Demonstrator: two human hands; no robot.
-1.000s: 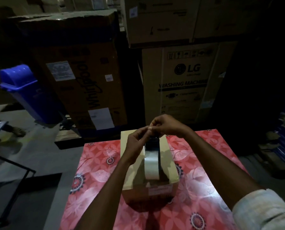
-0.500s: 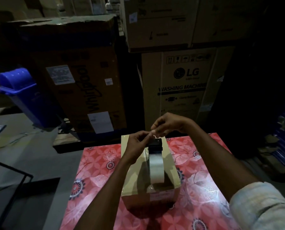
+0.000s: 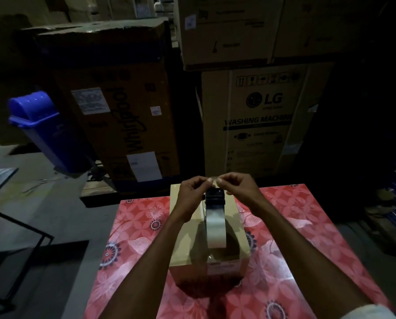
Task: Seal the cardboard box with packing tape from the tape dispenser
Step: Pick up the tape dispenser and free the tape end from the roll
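Head view, tape end pinched btwn both hands' fingers, above box

The cardboard box stands on the table, with the tape dispenser on top of it. Behind the table stand large cartons; a bin is on the floor to their left

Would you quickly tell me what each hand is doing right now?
Left hand: fingers pinched on the tape end.
Right hand: fingers pinched on the same tape end, above the tape dispenser.
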